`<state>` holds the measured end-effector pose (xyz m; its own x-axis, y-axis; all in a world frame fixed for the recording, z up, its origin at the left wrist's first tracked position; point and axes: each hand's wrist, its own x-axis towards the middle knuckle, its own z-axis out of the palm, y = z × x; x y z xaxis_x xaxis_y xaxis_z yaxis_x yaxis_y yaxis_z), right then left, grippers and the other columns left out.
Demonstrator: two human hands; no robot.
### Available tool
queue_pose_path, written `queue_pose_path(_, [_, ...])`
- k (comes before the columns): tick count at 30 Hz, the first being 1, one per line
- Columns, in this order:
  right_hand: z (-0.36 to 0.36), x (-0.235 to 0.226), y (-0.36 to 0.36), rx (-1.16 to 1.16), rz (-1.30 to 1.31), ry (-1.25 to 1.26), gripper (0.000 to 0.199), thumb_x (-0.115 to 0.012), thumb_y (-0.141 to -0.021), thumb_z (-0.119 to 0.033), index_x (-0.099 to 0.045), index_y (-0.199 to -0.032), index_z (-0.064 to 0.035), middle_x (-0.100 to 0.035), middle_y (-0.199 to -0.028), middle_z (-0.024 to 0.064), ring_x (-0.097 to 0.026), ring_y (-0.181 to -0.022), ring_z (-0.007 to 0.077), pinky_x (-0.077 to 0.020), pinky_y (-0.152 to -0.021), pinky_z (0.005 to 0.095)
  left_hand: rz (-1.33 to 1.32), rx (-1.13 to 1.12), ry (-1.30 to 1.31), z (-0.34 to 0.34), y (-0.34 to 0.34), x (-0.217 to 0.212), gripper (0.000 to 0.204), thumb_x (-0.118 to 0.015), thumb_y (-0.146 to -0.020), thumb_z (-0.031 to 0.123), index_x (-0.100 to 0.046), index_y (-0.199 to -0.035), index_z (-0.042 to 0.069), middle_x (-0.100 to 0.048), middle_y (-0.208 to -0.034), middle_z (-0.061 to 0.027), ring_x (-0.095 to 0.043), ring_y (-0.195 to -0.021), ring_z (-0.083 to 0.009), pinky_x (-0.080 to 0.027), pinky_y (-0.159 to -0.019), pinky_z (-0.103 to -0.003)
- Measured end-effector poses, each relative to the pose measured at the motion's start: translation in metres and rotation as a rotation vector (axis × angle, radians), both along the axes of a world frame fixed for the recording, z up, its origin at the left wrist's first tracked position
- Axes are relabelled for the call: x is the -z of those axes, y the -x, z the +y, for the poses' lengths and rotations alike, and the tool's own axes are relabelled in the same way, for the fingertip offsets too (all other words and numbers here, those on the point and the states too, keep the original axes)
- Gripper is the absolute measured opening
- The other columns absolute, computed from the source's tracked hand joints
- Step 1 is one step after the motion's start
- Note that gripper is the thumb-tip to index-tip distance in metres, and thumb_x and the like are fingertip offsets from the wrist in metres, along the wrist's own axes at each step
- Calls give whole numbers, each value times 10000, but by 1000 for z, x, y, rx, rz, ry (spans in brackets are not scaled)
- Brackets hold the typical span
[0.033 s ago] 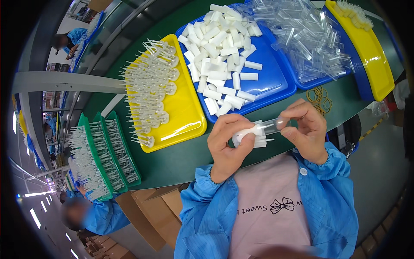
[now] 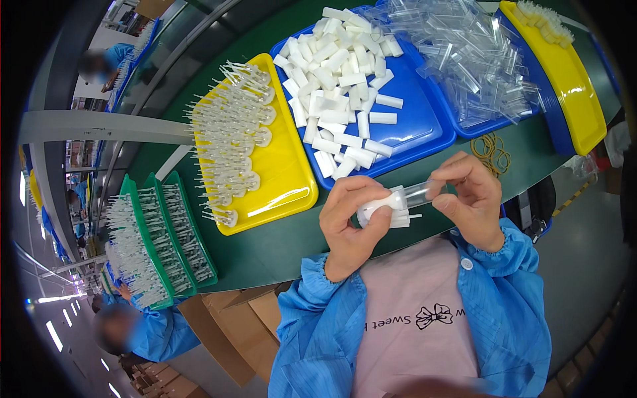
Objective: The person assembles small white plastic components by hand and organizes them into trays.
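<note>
My left hand point(image 2: 355, 222) is closed around a white plastic piece point(image 2: 400, 217) with a rounded base and several thin prongs pointing right. Its thumb and fingers press on the base from both sides. A clear plastic tube point(image 2: 418, 192) meets the upper part of that piece. My right hand point(image 2: 468, 199) pinches the tube's far end between thumb and fingertips. How far the tube reaches over the white part is hard to make out. Both hands are raised in front of my chest, near the table edge.
Short white cylinders point(image 2: 352, 79) fill part of a blue tray point(image 2: 418, 119). Clear tubes point(image 2: 464, 73) are heaped to its right. Pronged white pieces point(image 2: 232, 132) cover a yellow tray point(image 2: 285, 186); green trays point(image 2: 192, 232) stand farther left. Rubber bands point(image 2: 491, 154) lie by my right hand.
The clear tube has tilted and shifted very slightly against the white piece. Both hands stay almost in place.
</note>
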<state>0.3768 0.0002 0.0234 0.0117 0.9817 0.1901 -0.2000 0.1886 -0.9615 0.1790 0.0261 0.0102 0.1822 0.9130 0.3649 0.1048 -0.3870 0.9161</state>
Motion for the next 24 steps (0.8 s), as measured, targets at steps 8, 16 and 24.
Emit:
queue_pose_path(8, [4,0,-2,16,-128,-40,263,-695,-821,-46,-579,-1047,22,-577,-916,60,-571,-837,115,-468,-772,265,77,-11,-68,-2,-2,0,328,-701,-733,96,-608,-1036,12,-563,-1037,-101,-568,-880,-182,-459,-765,-288])
queue_pose_path(16, [14,-2,-9,50,66,21,250,-686,-822,-34,-574,-1043,0,-577,-929,58,-570,-860,118,-458,-787,256,-556,192,599,-4,3,6,443,-666,-868,200,-447,-1211,24,-592,-1036,-111,-574,-869,-144,-468,-751,-270])
queue_pose_path(24, [21,4,-23,19,157,135,198,-669,-844,-105,-590,-1004,-17,-607,-992,75,-543,-1001,159,-404,-918,306,-457,152,522,-1,3,7,454,-687,-828,32,-469,-1226,6,-567,-1073,-101,-595,-915,-159,-499,-780,-255])
